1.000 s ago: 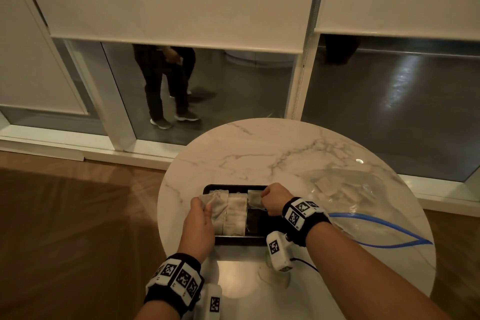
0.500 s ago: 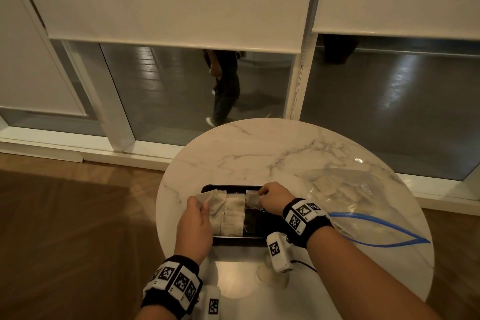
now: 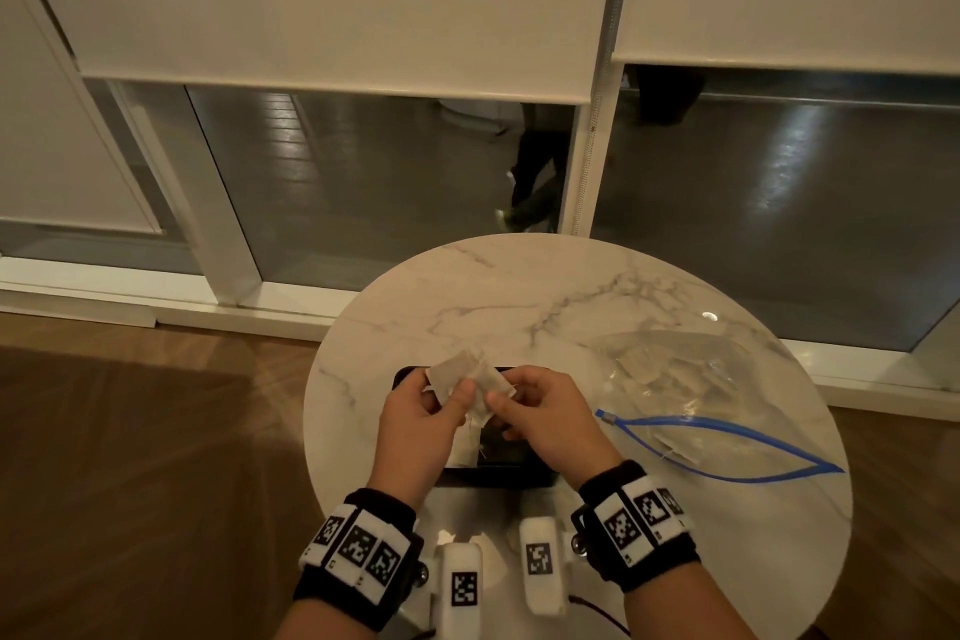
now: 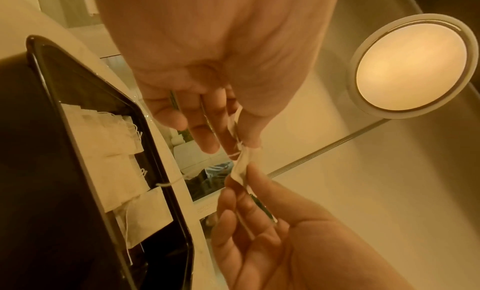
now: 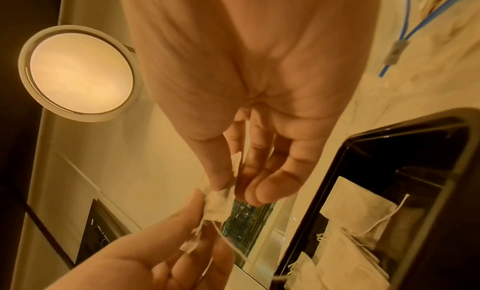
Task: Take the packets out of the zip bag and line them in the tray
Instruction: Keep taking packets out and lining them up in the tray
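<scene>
Change since earlier frames: both hands had risen from the tray and met above it, each with a packet, where a second before they were low over the row; a passer-by behind the glass had moved rightward.
Left hand (image 3: 415, 424): thumb and forefinger pinched a pale packet (image 3: 451, 376), held above the tray's far edge.
Right hand (image 3: 545, 418): thumb and fingers pinched a second packet (image 3: 491, 382), its edge touching the left hand's packet; the other fingers were loosely extended.
String: a thin white thread (image 5: 228, 243) hung from the held packets between the two hands.
Tray (image 3: 524, 476): black, rectangular, on the near middle of the table, mostly hidden beneath the hands in the head view.
Packets in tray (image 4: 114, 157): several lay overlapping in a row inside the tray, strings trailing.
Zip bag (image 3: 691, 379): clear plastic with a blue zip track, lying open on the table to the right of the tray, apart from it; further packets showed inside.
Table (image 3: 519, 307): round, white marble top.
Ceiling lamp (image 4: 413, 62): round, lit, seen in both wrist views.
</scene>
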Demonstrator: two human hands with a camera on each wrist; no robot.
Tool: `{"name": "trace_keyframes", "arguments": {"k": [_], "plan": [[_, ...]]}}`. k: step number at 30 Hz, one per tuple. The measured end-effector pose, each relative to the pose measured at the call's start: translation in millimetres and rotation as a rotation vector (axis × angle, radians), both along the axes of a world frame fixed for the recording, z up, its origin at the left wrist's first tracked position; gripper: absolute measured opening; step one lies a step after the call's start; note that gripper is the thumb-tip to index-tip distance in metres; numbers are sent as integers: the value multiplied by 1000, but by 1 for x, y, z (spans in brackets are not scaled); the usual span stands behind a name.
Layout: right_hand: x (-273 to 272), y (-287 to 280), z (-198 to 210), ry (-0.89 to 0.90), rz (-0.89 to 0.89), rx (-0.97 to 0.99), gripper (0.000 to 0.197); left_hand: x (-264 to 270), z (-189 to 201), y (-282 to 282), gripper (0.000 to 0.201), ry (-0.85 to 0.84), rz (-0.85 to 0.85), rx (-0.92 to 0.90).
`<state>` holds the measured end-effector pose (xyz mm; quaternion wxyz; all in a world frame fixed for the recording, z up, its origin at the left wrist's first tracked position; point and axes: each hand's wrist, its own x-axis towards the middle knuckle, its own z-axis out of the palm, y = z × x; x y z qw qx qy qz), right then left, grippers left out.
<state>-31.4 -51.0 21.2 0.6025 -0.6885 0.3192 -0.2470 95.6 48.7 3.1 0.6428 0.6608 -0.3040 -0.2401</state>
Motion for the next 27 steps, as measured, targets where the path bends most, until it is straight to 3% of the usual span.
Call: {"name": "trace_keyframes", "arguments": {"k": [14, 22, 25, 27], "plan": [[-6, 2, -4, -18, -59, 85, 7, -9, -2, 0, 15, -21, -42, 35], [-4, -22, -16, -20, -219, 161, 6, 17, -25, 5, 20, -70, 149, 136], [-5, -33, -23, -20, -270, 214, 18, 34, -37, 8, 28, -194, 262, 228], [-7, -38, -27, -1, -274, 218, 33, 39, -42, 8, 22, -187, 269, 245]]}}
